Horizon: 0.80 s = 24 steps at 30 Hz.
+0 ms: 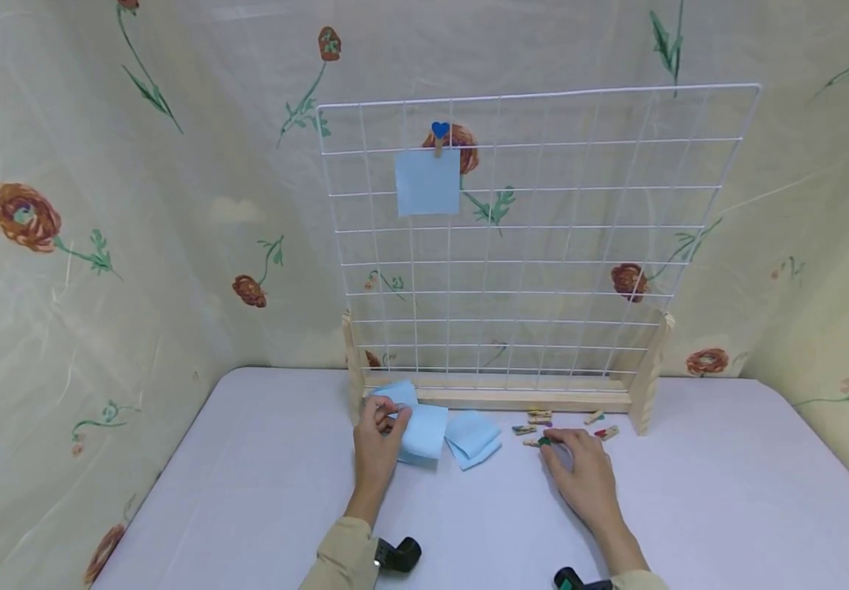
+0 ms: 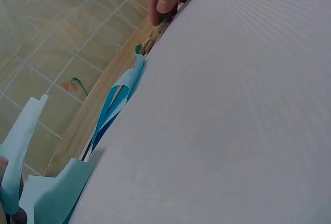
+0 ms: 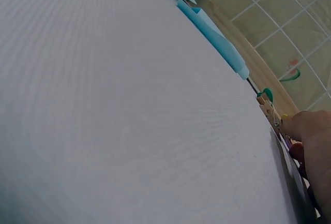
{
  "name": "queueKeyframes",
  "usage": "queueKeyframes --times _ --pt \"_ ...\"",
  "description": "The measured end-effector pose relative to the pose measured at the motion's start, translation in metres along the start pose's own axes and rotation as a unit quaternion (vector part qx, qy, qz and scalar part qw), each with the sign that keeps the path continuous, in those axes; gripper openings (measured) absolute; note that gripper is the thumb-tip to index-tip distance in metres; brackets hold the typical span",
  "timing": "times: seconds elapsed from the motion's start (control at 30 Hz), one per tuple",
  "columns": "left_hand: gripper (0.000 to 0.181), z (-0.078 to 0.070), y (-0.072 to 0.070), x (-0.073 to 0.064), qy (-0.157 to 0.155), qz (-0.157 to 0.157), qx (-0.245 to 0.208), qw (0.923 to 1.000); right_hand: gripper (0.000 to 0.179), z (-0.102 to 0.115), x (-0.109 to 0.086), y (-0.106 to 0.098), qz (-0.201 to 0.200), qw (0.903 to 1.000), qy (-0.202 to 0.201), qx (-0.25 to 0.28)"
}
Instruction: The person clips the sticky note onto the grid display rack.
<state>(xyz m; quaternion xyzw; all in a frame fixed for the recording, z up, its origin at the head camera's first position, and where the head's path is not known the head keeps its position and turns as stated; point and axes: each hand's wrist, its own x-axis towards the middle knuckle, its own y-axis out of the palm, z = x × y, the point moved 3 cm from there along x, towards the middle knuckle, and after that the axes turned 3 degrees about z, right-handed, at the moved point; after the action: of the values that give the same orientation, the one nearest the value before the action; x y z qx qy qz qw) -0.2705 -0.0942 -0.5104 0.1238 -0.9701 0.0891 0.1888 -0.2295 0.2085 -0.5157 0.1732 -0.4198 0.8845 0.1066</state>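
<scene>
My left hand [image 1: 376, 451] pinches a light blue paper square [image 1: 426, 430] by its upper left corner, over other blue paper [image 1: 397, 392] at the foot of the rack. To the right lies a small stack of blue paper [image 1: 474, 438] with lifted edges. My right hand [image 1: 585, 479] is down at the table, thumb and forefinger pinching a small wooden clothespin with a green top [image 1: 544, 442]. Several more clothespins [image 1: 539, 416] lie scattered around those fingers. In the left wrist view the held paper [image 2: 20, 151] stands up from the table.
A white wire grid [image 1: 542, 227] stands upright in a wooden base [image 1: 528, 399] behind both hands. On its upper left, a clothespin with a blue heart [image 1: 439, 131] holds a blue paper square [image 1: 428, 184]. Flowered sheeting [image 1: 174, 303] surrounds the white table [image 1: 277, 467].
</scene>
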Motion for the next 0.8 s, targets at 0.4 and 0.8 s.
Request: queueKeyframes --times 0.4,0.8 --pt "0.011 -0.0003 0.0056 -0.0005 0.009 0.022 0.033 0.9992 0.021 -0.0016 0.0016 0.0002 0.000 0.9998 0.019 -0.003" --pt "0.037 -0.0008 0.0084 -0.0017 0.022 0.077 0.004 0.9968 0.013 -0.0009 0.0005 -0.0019 -0.002 0.9978 0.046 0.047"
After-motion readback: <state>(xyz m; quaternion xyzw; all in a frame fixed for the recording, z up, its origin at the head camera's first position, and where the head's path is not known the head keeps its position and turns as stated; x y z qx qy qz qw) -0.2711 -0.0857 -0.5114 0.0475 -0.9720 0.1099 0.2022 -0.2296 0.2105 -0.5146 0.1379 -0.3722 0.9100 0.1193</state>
